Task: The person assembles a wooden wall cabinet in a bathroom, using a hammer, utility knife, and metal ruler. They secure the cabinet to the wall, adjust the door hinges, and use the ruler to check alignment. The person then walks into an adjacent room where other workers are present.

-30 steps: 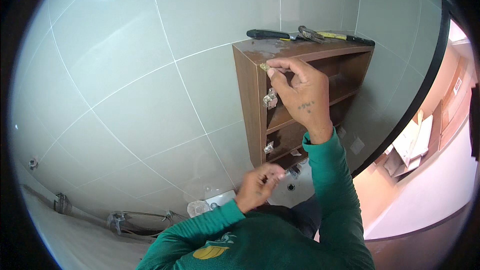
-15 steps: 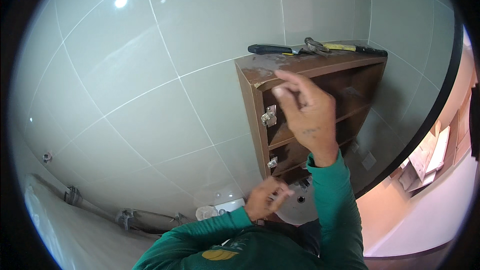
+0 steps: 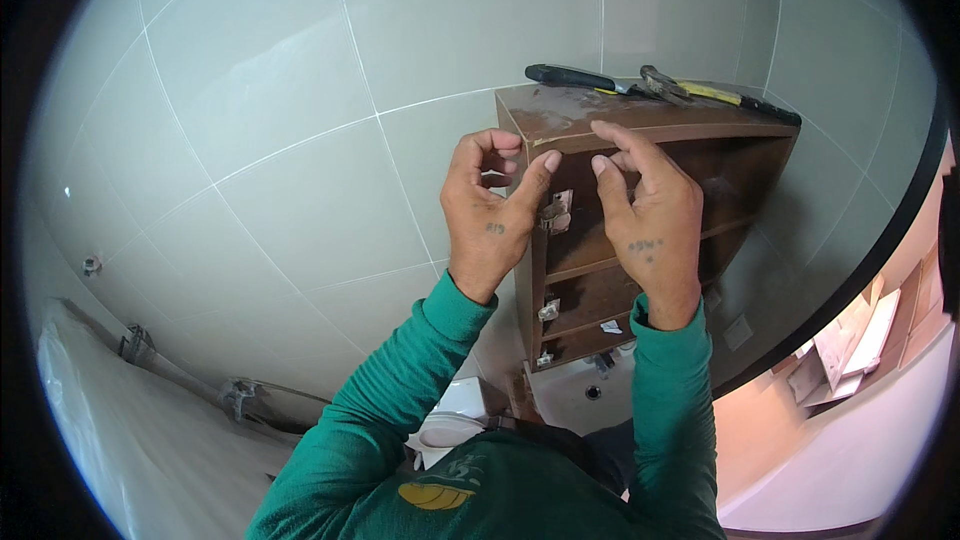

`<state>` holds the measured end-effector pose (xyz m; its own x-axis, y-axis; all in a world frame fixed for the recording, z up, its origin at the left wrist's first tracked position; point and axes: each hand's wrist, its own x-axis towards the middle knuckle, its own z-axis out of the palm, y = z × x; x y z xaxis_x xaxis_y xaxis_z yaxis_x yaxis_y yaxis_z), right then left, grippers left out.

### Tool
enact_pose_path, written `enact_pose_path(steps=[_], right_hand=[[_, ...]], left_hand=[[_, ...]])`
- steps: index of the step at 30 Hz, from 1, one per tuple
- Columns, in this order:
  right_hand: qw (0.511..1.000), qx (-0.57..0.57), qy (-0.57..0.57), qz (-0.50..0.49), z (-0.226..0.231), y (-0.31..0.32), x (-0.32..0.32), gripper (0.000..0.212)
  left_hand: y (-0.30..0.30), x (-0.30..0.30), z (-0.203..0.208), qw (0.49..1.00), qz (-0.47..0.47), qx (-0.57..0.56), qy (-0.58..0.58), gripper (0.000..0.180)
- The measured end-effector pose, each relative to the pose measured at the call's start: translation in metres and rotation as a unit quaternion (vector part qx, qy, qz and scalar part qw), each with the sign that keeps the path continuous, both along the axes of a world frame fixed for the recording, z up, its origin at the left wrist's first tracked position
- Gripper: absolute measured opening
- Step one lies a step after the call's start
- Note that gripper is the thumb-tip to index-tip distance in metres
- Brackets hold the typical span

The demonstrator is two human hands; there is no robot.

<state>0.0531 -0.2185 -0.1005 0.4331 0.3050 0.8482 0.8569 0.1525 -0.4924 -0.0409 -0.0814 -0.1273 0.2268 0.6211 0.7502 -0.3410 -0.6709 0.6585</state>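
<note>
A brown open-fronted cabinet (image 3: 640,132) is on the tiled wall in front of me, its top dusty and its upper left front corner chipped. My left hand (image 3: 490,208) is raised beside that corner, fingers curled and thumb apart from them. Just right of it, my right hand (image 3: 652,215) is in front of the top front edge, with thumb and forefinger spread. Neither hand shows anything held. Whether the fingertips touch the wood, I cannot tell. Metal hinges (image 3: 557,212) sit along the cabinet's left inner side.
On the cabinet top lie a black-handled utility knife (image 3: 570,77) and a hammer (image 3: 715,93) with a yellow and black handle. Below are a white washbasin (image 3: 570,395) and a toilet (image 3: 450,430). A dark-rimmed mirror (image 3: 840,270) stands right; plastic sheeting (image 3: 130,440) hangs left.
My left hand has risen from low by the basin to the cabinet's upper left corner. The right hand has shifted slightly rightward in view, as has the cabinet.
</note>
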Motion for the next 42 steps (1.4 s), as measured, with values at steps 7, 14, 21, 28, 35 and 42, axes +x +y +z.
enact_pose_path(steps=[7,14,21,28,35,42], right_hand=[[0.997,0.004,-0.078,0.007,-0.001,0.011,0.005,0.028],[0.992,-0.003,-0.126,0.018,0.006,0.019,0.003,0.027],[0.989,-0.019,-0.13,0.062,0.008,0.022,0.004,0.025],[0.987,-0.017,-0.091,0.133,0.007,0.022,0.011,0.023],[0.985,-0.019,-0.098,0.144,0.009,0.019,0.018,0.025],[0.996,-0.052,-0.07,0.019,0.044,-0.034,0.009,0.032]], left_hand=[[0.003,0.005,0.004,0.992,-0.093,-0.083,-0.018,0.039],[-0.001,0.002,0.001,0.994,-0.089,-0.038,-0.048,0.042],[0.01,-0.006,-0.016,0.983,-0.16,-0.082,-0.019,0.038],[0.013,-0.006,-0.014,0.986,-0.147,-0.07,-0.022,0.037],[0.015,0.009,-0.017,0.989,-0.135,-0.055,-0.003,0.038],[0.018,-0.005,-0.004,0.995,-0.102,0.002,-0.021,0.033]])
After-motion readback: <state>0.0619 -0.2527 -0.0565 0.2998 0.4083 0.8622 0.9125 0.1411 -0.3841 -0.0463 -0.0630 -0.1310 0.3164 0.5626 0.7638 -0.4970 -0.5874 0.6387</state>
